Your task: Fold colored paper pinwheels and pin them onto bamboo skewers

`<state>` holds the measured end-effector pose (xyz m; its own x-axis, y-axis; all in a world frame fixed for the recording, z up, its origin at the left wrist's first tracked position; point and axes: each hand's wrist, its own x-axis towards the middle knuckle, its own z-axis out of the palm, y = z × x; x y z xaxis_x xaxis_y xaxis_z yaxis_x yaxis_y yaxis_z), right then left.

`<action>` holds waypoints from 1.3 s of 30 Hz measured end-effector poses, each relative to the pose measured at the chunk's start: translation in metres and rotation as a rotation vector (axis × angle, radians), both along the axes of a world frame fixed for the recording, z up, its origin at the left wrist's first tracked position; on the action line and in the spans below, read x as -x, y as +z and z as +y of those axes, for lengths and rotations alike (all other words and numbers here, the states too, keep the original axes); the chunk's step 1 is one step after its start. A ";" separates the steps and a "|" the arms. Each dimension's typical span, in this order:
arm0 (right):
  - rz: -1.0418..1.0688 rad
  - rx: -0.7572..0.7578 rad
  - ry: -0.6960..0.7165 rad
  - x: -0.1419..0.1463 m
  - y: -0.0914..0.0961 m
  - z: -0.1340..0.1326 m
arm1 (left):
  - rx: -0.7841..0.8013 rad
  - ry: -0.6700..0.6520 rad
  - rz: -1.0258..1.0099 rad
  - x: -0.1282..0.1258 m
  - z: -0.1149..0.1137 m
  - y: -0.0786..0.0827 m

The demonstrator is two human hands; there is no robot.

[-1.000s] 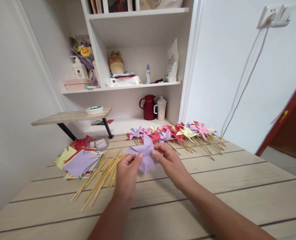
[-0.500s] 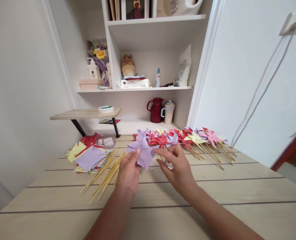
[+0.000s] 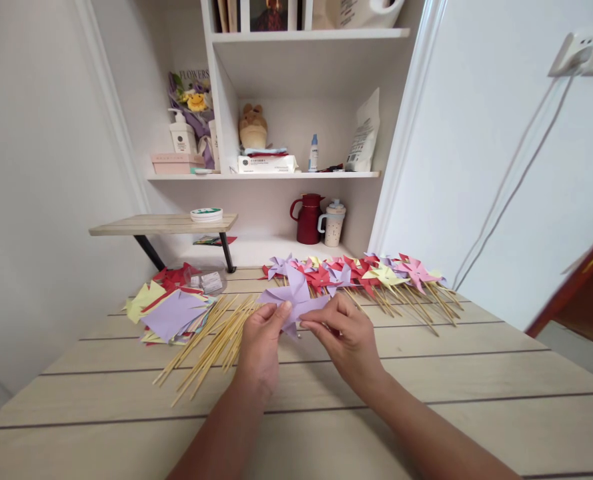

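Note:
A purple paper pinwheel point(image 3: 296, 297) with pointed blades is held up over the table, no stick visible on it. My left hand point(image 3: 262, 340) is closed on its left side, the thumb pressing near the middle. My right hand point(image 3: 346, 333) is closed in a pinch at the lower right blade, thumb and forefinger together at the paper's edge. Whether anything small is also between those fingertips is hidden. Left of my left hand lie thin wooden sticks point(image 3: 211, 353) and a stack of cut paper sheets point(image 3: 173, 317), purple on top.
Finished pinwheels on sticks point(image 3: 386, 277) in several colours lie along the table's back right. A clear plastic box point(image 3: 211, 282) sits behind the paper stack, near a small raised stand point(image 3: 161, 225). A red jug point(image 3: 309, 219) and a cup point(image 3: 333, 223) stand at the back.
My right hand has closed from spread fingers into a pinch at the pinwheel's edge. The pinwheel has tilted and turned slightly in my left hand. The view has shifted a little.

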<state>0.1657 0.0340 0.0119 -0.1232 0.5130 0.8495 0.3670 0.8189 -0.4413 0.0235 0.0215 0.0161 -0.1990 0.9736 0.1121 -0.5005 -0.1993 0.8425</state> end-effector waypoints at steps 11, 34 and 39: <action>0.046 0.138 -0.032 0.002 0.007 -0.002 | 0.018 0.080 0.079 -0.002 -0.001 0.001; 0.089 0.190 -0.043 0.000 0.009 0.001 | 0.014 0.164 0.171 -0.005 -0.001 0.003; 0.212 0.198 -0.033 -0.013 0.016 0.003 | 0.008 0.208 0.272 -0.001 0.001 0.002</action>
